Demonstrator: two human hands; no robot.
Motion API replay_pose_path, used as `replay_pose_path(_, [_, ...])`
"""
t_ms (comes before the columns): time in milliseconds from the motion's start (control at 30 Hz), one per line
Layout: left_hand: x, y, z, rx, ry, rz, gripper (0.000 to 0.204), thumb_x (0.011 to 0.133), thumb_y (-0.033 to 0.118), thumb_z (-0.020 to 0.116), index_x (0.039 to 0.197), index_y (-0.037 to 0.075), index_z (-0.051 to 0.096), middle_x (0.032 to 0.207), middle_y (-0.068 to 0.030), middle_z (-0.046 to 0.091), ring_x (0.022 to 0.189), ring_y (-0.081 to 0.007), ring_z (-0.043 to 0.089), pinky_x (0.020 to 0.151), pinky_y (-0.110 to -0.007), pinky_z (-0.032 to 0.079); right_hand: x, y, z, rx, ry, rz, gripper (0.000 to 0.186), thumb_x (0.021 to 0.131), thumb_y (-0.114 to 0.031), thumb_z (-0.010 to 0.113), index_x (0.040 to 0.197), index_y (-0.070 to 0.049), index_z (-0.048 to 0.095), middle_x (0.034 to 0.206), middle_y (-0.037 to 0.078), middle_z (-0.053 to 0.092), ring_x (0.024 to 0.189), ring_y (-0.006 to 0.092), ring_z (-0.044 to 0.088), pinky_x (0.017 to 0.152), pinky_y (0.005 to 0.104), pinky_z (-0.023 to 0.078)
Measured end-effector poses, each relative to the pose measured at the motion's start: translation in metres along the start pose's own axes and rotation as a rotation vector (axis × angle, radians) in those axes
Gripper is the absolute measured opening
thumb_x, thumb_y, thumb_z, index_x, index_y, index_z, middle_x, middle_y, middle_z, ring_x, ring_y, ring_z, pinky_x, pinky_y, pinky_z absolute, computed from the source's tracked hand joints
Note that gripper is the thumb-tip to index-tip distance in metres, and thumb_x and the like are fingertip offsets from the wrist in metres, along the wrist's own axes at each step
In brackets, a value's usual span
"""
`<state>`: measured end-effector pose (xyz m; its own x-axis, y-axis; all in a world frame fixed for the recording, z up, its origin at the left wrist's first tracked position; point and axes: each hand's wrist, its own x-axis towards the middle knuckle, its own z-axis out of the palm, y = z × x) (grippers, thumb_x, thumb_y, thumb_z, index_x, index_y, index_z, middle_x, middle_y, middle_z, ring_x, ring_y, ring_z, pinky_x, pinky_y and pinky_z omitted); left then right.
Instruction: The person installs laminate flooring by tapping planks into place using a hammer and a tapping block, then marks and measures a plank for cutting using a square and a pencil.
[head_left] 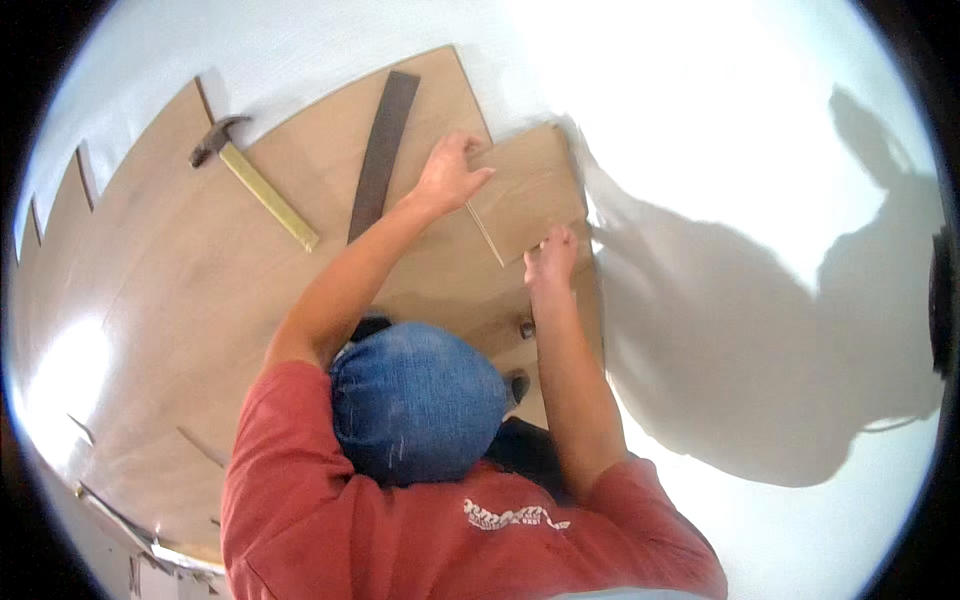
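A short wood-look floor plank point(530, 185) lies tilted at the end of the laid flooring, beside the white wall. My left hand point(453, 172) is at its far left corner, thumb and fingers bent around the edge. At the near right edge my right hand point(553, 258) has its fingers curled against the same plank. What the fingertips do underneath is hidden. To the left of my left hand lies a long dark flat strip point(383, 150). Further left a claw hammer point(262, 190) with a yellowish handle rests on the flooring.
Laid wood-look flooring point(160, 290) spreads left, its far edge stepped against a whitish surface. My denim-covered knee point(420, 400) presses near the middle. A small dark round thing point(527, 328) sits by my right forearm. A shadow falls on the white surface point(720, 330) at right.
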<state>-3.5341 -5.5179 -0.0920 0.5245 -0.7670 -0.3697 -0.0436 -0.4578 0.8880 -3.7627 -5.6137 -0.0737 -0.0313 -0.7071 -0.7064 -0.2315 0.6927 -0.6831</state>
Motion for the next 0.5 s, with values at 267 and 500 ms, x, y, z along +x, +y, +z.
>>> replay_pose_path(267, [-0.048,0.003,-0.014,0.682,-0.05,-0.057,0.057,0.086,0.028,0.074,0.131,-0.003,0.058,0.128,-0.0229,0.063,0.119,-0.0364,0.062,0.1,-0.045,0.052,0.05,0.058,-0.024,-0.551,0.216,-0.316,0.042,0.092,-0.031,0.077,0.113,-0.002,0.054,0.104,0.009,0.058,0.091,0.0212,0.056,0.08,0.0376,0.048])
replay_pose_path(500, [-0.06,0.027,-0.05,-0.237,-0.362,-0.155,0.054,0.092,0.022,0.069,0.139,-0.002,0.058,0.123,-0.0193,0.069,0.108,-0.0269,0.068,0.094,-0.041,0.055,0.014,0.04,-0.01,-0.563,0.237,-0.428,0.055,0.097,-0.033,0.074,0.127,0.007,0.05,0.106,0.008,0.058,0.093,0.0187,0.057,0.083,0.0331,0.05])
